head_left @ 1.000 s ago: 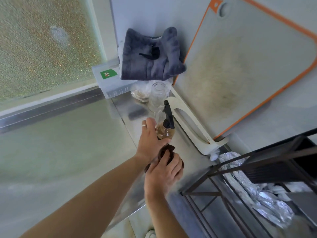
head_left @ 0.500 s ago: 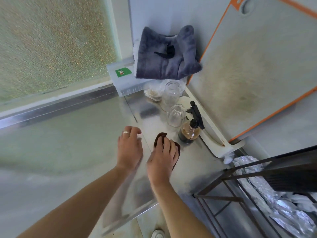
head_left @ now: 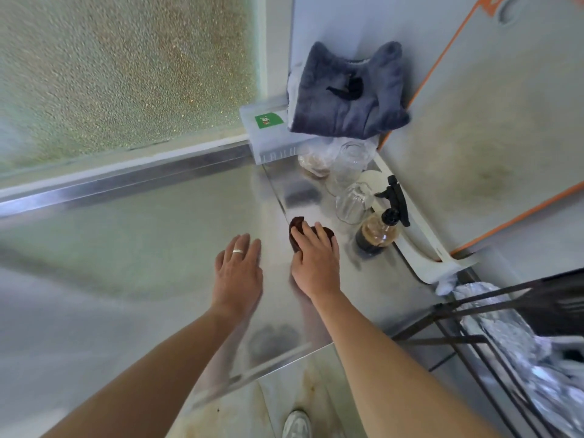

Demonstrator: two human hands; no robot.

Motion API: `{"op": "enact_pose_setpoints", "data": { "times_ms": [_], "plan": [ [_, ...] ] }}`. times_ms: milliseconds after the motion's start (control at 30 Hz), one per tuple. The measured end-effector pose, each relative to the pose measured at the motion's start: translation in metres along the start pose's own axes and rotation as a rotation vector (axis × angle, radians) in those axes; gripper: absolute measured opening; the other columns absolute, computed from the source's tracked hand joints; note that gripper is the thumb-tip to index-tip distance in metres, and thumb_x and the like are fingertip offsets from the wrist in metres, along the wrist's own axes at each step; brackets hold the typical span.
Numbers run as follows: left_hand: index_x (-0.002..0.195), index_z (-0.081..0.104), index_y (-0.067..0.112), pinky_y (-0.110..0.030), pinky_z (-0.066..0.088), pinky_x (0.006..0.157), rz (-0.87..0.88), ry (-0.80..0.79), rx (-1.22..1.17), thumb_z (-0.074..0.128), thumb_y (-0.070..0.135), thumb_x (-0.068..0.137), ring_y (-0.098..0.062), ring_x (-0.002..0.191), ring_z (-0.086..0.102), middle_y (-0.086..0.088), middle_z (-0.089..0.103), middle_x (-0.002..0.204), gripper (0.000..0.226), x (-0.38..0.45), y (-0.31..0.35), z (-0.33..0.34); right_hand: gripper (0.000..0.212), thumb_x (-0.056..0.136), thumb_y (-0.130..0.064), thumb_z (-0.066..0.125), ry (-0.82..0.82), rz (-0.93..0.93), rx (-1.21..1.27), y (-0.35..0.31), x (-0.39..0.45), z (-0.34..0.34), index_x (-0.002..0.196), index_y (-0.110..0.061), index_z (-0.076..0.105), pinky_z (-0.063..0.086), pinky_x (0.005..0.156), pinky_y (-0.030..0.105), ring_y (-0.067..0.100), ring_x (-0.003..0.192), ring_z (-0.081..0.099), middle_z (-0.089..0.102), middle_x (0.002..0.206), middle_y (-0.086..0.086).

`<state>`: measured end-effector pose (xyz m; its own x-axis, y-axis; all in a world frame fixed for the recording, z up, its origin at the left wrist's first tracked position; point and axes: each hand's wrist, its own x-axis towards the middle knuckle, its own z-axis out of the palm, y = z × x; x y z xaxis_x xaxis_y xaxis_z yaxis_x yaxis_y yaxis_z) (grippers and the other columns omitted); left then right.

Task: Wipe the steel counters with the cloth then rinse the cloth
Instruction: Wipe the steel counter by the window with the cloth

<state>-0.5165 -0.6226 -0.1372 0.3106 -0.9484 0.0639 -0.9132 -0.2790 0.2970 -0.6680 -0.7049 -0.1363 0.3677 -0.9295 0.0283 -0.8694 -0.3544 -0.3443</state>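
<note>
Steel table (head_left: pixel 177 235) ran along under the frosted window, and the dark brown cloth (head_left: pixel 297 230) lay on it near the right end, pinned beneath the right hand (head_left: pixel 316 263), whose fingers were spread flat over the wad and pressing it down rather than curled round it. Left hand (head_left: pixel 238 273) lay just beside, fingers straight and together, hanging over or resting on the steel; which of the two could not be told, and it held nothing.

Trouble, as I judged it, sat close to the right of the cloth. An amber spray bottle (head_left: pixel 377 233) with a black trigger stood near the right hand's knuckles, and two upturned clear glasses (head_left: pixel 352 202) stood just behind the bottle. A wiping stroke carried too far that way would likely knock the bottle into the glasses, or tip a glass on the slick metal. The grey towel (head_left: pixel 347 96) hung on the wall well clear of it.
</note>
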Motion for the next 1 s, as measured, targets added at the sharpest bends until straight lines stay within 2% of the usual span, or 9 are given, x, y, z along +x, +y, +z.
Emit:
{"op": "enact_pose_setpoints", "data": {
  "times_ms": [100, 200, 267, 433, 533, 600, 700, 833, 1000],
  "plan": [
    [0.135, 0.054, 0.016, -0.046, 0.037, 0.105, 0.011, -0.029, 0.014, 0.062, 0.011, 0.086, -0.032, 0.14, 0.04, -0.011, 0.05, 0.146, 0.05, -0.014, 0.0, -0.002, 0.055, 0.091, -0.02, 0.056, 0.035, 0.068, -0.051, 0.0, -0.037, -0.004, 0.145, -0.028, 0.054, 0.033, 0.117, 0.05, 0.022, 0.149, 0.035, 0.047, 0.156, -0.005],
    [0.135, 0.055, 0.017, -0.048, 0.039, 0.106, 0.027, -0.056, -0.007, 0.063, 0.009, 0.086, -0.034, 0.141, 0.041, -0.012, 0.05, 0.146, 0.05, -0.031, -0.002, -0.003, 0.053, 0.087, -0.019, 0.064, 0.072, 0.129, -0.058, 0.001, -0.076, -0.009, 0.139, -0.029, 0.058, 0.047, 0.097, 0.049, 0.02, 0.142, 0.043, 0.052, 0.15, -0.007],
    [0.132, 0.057, 0.019, -0.048, 0.039, 0.106, 0.022, -0.067, -0.041, 0.062, 0.009, 0.087, -0.033, 0.141, 0.041, -0.011, 0.051, 0.146, 0.046, -0.039, -0.004, -0.005, 0.053, 0.083, -0.013, 0.069, 0.136, 0.196, -0.067, 0.006, -0.093, -0.014, 0.134, -0.025, 0.061, 0.048, 0.091, 0.051, 0.023, 0.137, 0.046, 0.054, 0.147, -0.003],
    [0.128, 0.058, 0.022, -0.042, 0.035, 0.108, 0.044, -0.105, -0.065, 0.06, 0.01, 0.088, -0.029, 0.142, 0.038, -0.007, 0.048, 0.146, 0.042, -0.061, -0.006, -0.012, 0.078, 0.078, -0.001, 0.077, 0.208, 0.653, -0.065, 0.018, -0.11, -0.031, 0.148, -0.008, 0.043, 0.03, 0.114, 0.056, 0.036, 0.142, 0.027, 0.022, 0.16, 0.017],
    [0.133, 0.056, 0.023, -0.041, 0.033, 0.109, 0.06, -0.096, -0.077, 0.059, 0.01, 0.087, -0.028, 0.142, 0.037, -0.006, 0.046, 0.146, 0.047, -0.079, -0.009, -0.011, 0.071, 0.096, -0.017, 0.057, 0.139, 0.817, 0.062, 0.008, -0.101, -0.034, 0.158, -0.007, 0.022, 0.023, 0.12, 0.056, 0.04, 0.152, 0.01, 0.006, 0.166, 0.018],
    [0.132, 0.057, 0.023, -0.039, 0.033, 0.109, 0.068, -0.082, -0.088, 0.059, 0.01, 0.088, -0.028, 0.141, 0.039, -0.005, 0.047, 0.145, 0.046, -0.088, -0.01, -0.01, 0.068, 0.1, -0.024, 0.048, 0.113, 0.91, 0.148, 0.004, -0.091, -0.033, 0.16, -0.011, 0.019, 0.018, 0.122, 0.057, 0.041, 0.154, 0.001, 0.004, 0.168, 0.017],
    [0.127, 0.057, 0.022, -0.038, 0.033, 0.107, 0.086, -0.045, -0.096, 0.059, 0.009, 0.09, -0.027, 0.138, 0.04, -0.004, 0.047, 0.14, 0.04, -0.097, -0.015, -0.012, 0.068, 0.095, -0.024, 0.051, 0.109, 0.845, 0.079, 0.006, -0.091, -0.024, 0.158, -0.016, 0.027, 0.019, 0.121, 0.055, 0.037, 0.153, 0.006, 0.013, 0.168, 0.011],
    [0.13, 0.055, 0.019, -0.045, 0.033, 0.106, -0.009, 0.007, -0.061, 0.058, 0.008, 0.089, -0.032, 0.142, 0.035, -0.01, 0.044, 0.143, 0.042, -0.109, -0.03, -0.02, 0.057, 0.099, -0.03, 0.048, 0.039, 0.59, 0.03, -0.022, -0.098, -0.015, 0.155, -0.031, 0.038, 0.036, 0.102, 0.051, 0.028, 0.145, 0.024, 0.029, 0.164, -0.003],
    [0.137, 0.047, 0.02, -0.049, 0.032, 0.11, -0.158, -0.027, -0.004, 0.05, 0.014, 0.093, -0.032, 0.144, 0.03, -0.011, 0.039, 0.148, 0.044, -0.118, -0.059, -0.031, 0.049, 0.09, -0.038, 0.06, 0.082, 0.202, -0.047, -0.08, -0.12, 0.012, 0.138, -0.028, 0.06, 0.046, 0.079, 0.042, 0.031, 0.107, 0.048, 0.057, 0.137, 0.0]
  ]
}}
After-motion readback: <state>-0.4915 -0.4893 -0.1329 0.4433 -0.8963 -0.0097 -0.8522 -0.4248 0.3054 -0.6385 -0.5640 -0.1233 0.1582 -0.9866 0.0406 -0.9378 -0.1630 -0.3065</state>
